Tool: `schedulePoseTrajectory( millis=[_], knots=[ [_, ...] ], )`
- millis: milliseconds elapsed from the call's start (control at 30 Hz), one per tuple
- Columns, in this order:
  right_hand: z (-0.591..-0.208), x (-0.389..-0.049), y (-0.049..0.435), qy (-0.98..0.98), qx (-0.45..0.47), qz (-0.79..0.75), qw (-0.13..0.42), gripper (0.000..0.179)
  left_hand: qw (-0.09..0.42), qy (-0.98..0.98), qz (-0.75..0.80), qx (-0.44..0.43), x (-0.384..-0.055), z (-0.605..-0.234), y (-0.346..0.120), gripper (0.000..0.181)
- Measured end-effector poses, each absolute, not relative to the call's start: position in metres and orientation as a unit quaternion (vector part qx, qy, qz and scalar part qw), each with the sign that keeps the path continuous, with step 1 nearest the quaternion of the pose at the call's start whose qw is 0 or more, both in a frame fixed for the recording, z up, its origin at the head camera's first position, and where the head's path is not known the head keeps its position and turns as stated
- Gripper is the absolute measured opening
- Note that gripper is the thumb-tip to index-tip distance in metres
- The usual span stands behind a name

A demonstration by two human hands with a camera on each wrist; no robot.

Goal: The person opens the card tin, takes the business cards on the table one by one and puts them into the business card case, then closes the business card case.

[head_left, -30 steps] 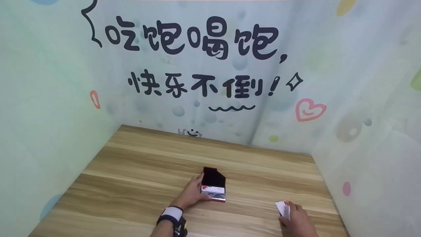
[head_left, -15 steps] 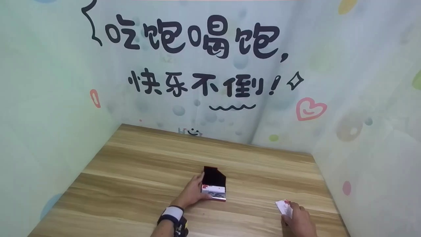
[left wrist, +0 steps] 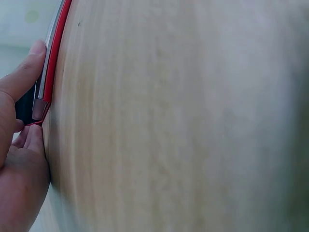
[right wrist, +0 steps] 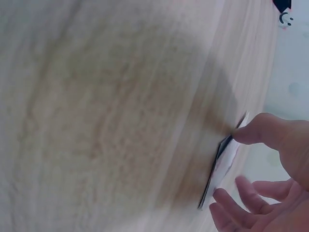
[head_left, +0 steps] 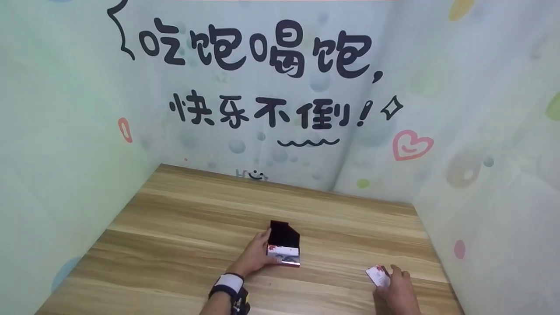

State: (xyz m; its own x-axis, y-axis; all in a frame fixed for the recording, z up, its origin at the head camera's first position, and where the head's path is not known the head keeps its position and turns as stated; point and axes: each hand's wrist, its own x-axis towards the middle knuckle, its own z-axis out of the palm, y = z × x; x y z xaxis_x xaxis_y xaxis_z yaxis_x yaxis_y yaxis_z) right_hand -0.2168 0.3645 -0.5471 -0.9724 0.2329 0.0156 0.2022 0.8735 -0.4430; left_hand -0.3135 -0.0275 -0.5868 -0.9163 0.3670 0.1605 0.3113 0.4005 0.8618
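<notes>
My left hand (head_left: 255, 257) holds an opened business card case (head_left: 283, 236) by its left side, thumb over the front edge. The case's black lid stands up at the back. White cards (head_left: 284, 250) with a red print lie in its front part, above a shiny silver band. Along its base runs a red edge (left wrist: 57, 50) in the left wrist view. My right hand (head_left: 399, 291) has thumb and fingers at opposite edges of white business cards (head_left: 377, 275) with red print, low over the table. A dark layer (right wrist: 222, 146) shows beneath the white one.
Both hands are over a wood-grain table (head_left: 197, 210). Printed fabric walls (head_left: 262, 144) enclose its back, left and right sides. A band with a dark device (head_left: 238, 302) is strapped on the left wrist.
The cards at my right hand have turned flatter, showing more of their printed face. That hand's fingers have shifted slightly, with the index finger raised a little. My left hand and the case have barely moved.
</notes>
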Motion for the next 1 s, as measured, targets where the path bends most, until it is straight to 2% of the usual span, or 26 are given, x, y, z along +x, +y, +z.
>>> schedulePoseTrajectory(
  millis=[233, 467, 667, 833, 1000],
  knots=[
    [-0.546, -0.218, 0.367, -0.967, -0.121, 0.222, 0.020, 0.086, 0.029, 0.837, 0.509, 0.199, -0.314, -0.587, -0.028, 0.105],
    [-0.548, -0.218, 0.370, -0.970, -0.125, 0.204, 0.051, 0.086, 0.040, 0.838, 0.510, 0.190, -0.312, -0.585, -0.026, 0.105],
    [-0.546, -0.217, 0.372, -0.970, -0.135, 0.202, 0.034, 0.093, 0.047, 0.837, 0.513, 0.183, -0.310, -0.583, -0.025, 0.104],
    [-0.549, -0.215, 0.370, -0.975, -0.106, 0.180, 0.075, 0.085, 0.048, 0.838, 0.510, 0.186, -0.310, -0.582, -0.025, 0.104],
    [-0.545, -0.220, 0.357, -0.977, -0.093, 0.167, 0.090, 0.084, 0.044, 0.841, 0.505, 0.188, -0.311, -0.583, -0.027, 0.104]
  ],
)
